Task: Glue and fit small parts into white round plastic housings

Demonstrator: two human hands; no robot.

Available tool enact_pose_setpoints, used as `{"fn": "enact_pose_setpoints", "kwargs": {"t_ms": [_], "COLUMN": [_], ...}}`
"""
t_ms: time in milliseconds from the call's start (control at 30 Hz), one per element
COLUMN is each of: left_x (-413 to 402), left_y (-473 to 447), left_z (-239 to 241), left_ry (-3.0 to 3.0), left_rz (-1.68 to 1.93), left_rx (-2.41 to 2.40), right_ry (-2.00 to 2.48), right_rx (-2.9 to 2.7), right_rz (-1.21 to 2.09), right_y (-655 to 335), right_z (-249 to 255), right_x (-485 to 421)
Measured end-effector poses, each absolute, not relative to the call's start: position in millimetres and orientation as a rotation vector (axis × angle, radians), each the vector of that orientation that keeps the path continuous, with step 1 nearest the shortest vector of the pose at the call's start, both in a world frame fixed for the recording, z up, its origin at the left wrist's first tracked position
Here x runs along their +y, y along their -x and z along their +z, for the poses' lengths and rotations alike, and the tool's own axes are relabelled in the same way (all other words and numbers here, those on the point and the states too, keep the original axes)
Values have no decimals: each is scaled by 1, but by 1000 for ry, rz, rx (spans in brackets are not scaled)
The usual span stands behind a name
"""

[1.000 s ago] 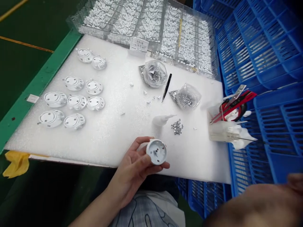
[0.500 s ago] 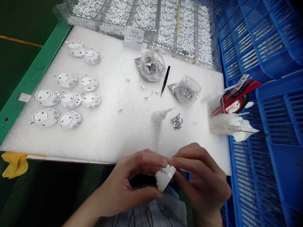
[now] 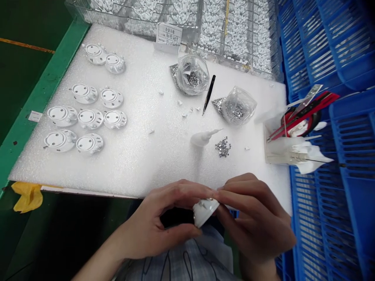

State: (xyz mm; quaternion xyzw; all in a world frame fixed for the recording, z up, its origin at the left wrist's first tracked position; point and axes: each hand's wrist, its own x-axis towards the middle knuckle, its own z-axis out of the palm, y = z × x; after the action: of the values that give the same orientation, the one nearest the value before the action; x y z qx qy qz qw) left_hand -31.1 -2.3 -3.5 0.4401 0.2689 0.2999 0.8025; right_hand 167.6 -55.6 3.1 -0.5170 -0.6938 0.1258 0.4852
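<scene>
My left hand [image 3: 159,222] grips a small white moulded piece [image 3: 204,212] between thumb and fingers, just off the near edge of the table. Against the upper right rim of that piece, my right hand [image 3: 258,218] has its fingers closed; whether they also pinch a tiny part is hidden. The piece is tilted, and its far side is out of sight. Beyond the hands a white nozzle bottle [image 3: 200,139] stands beside a small pile of silvery bits [image 3: 223,147]. Black tweezers [image 3: 209,95] lie farther back.
Several white oval pieces [image 3: 90,118] lie at left on the white foam sheet [image 3: 137,164]. Two clear bags [image 3: 193,74] hold metal bits. Behind is a clear compartment tray [image 3: 187,37]. At right are a tool holder [image 3: 278,150] with a red cutter and blue crates [image 3: 319,210].
The camera view has shifted, so the table things sit slightly farther right and higher. The white piece has tipped a little in my fingers; both hands stay on it.
</scene>
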Motion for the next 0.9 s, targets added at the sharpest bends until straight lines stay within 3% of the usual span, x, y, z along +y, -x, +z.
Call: {"fn": "enact_pose_setpoints", "kwargs": {"t_ms": [400, 900], "left_x": [-10, -8], "left_y": [21, 27], "left_z": [-4, -8], "left_ry": [-909, -942], "left_rz": [832, 785], "left_rx": [722, 642], "right_ry": [1286, 1240], "right_rx": [-1733, -1691], "right_rz": [218, 307], "right_y": [-163, -160], "right_z": [2, -5], "right_x": [-55, -55]}}
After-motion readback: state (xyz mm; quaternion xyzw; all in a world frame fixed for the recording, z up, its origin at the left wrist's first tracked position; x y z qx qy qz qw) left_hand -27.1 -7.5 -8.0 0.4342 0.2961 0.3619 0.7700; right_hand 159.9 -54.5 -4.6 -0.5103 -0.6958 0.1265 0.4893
